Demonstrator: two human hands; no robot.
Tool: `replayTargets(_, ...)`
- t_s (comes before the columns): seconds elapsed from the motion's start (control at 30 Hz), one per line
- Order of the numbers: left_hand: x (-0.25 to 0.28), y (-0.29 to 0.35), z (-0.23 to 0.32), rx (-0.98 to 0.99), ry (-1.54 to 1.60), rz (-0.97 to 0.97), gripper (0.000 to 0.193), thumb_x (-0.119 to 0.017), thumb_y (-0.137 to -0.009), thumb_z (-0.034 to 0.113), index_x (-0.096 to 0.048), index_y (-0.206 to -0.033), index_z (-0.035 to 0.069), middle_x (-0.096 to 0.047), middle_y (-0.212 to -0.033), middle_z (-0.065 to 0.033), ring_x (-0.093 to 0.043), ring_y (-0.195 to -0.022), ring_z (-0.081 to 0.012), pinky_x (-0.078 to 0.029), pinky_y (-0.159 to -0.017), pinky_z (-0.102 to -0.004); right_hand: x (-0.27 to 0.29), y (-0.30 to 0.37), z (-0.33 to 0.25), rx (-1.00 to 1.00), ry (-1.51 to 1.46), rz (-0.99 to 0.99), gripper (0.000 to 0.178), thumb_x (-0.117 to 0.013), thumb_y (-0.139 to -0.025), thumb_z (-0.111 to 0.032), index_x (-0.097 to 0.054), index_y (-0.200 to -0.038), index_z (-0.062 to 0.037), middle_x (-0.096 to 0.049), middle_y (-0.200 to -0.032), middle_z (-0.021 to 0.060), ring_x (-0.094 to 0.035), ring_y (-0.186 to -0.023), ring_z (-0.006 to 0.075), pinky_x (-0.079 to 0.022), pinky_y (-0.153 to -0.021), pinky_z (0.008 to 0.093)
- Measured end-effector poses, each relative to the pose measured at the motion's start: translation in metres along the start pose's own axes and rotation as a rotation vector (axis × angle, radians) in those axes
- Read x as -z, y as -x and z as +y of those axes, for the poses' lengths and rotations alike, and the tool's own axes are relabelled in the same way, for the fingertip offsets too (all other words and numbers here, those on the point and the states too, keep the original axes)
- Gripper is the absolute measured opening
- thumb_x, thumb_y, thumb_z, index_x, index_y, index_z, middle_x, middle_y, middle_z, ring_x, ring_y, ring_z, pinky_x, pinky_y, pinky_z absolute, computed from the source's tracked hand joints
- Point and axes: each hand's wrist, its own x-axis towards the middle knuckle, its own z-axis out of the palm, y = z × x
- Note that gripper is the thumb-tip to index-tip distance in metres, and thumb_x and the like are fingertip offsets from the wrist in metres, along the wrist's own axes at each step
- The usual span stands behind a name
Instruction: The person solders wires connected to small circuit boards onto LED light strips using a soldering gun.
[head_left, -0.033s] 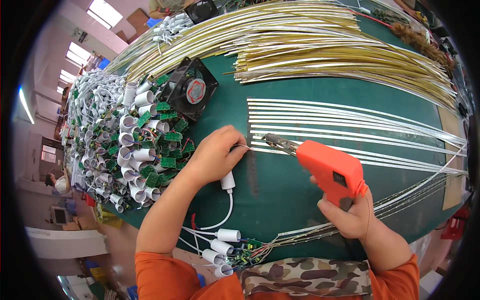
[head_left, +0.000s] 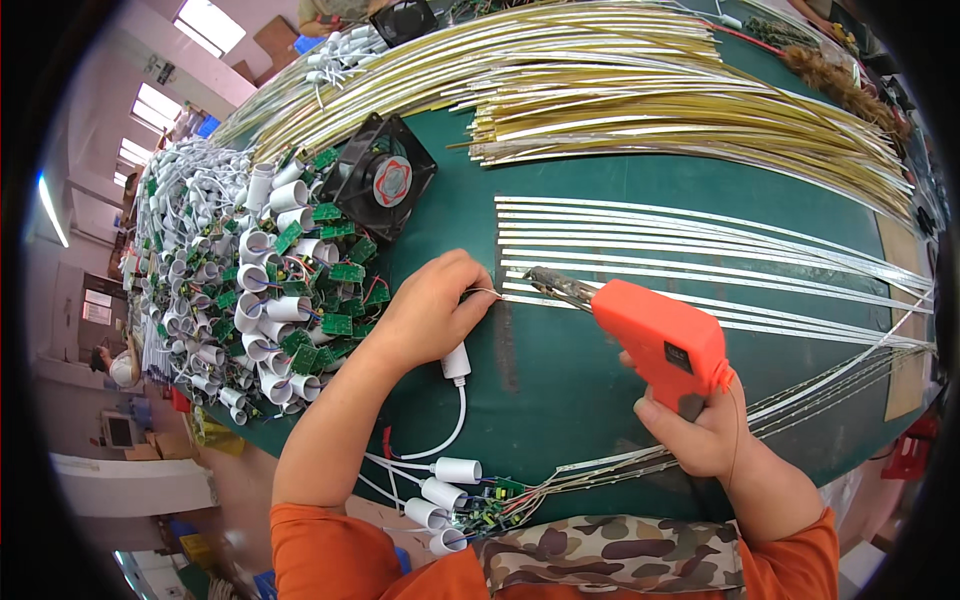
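Note:
My right hand (head_left: 695, 430) is wrapped around the grip of an orange-red soldering gun (head_left: 655, 325), its dark metal tip just above the left ends of the lower strips. A thin copper-coloured wire runs from the back of the gun along my wrist. Fingers pinched, my left hand (head_left: 430, 310) holds thin wires (head_left: 486, 291) against the left end of a white strip (head_left: 560, 301). Under that hand a white cylindrical housing (head_left: 456, 365) with a white cable lies partly hidden. Several narrow white strips (head_left: 600, 227) lie side by side on the green tabletop (head_left: 440, 150).
A heap of white housings with green circuit boards (head_left: 290, 310) fills the left side, beside a black fan (head_left: 385, 180). Bundled yellow and white strips (head_left: 640, 100) lie across the back. Near my body are wired housings (head_left: 457, 470) joined to strips (head_left: 620, 465).

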Motion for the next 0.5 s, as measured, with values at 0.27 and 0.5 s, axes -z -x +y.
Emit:
replayTargets(0.27,0.0006,-0.0022,-0.0067,0.012,0.086,-0.034,0.009,-0.069,-0.082,0.006,-0.062,-0.086,0.002,-0.056,-0.086,-0.0092,-0.058,-0.084,-0.0264,-0.047,-0.076,-0.0343,-0.0059,-0.0099,-0.0063,-0.102,0.128,-0.111,0.046,-0.071,-0.083,-0.012,-0.057,-0.126,-0.0009,-0.065,-0.098,0.0092,-0.061,-0.082,0.0203,-0.05,-0.079,0.0338)
replayTargets(0.5,-0.0008,-0.0034,-0.0103,-0.026,0.057,-0.026,0.008,-0.07,-0.08,0.005,-0.063,-0.083,0.002,-0.055,-0.084,-0.0091,-0.058,-0.081,-0.0268,-0.048,-0.073,-0.0347,-0.0106,-0.012,-0.0034,-0.089,0.111,-0.087,0.045,-0.07,-0.084,-0.012,-0.058,-0.126,-0.0014,-0.067,-0.111,0.011,-0.064,-0.09,0.0207,-0.05,-0.086,0.0345)
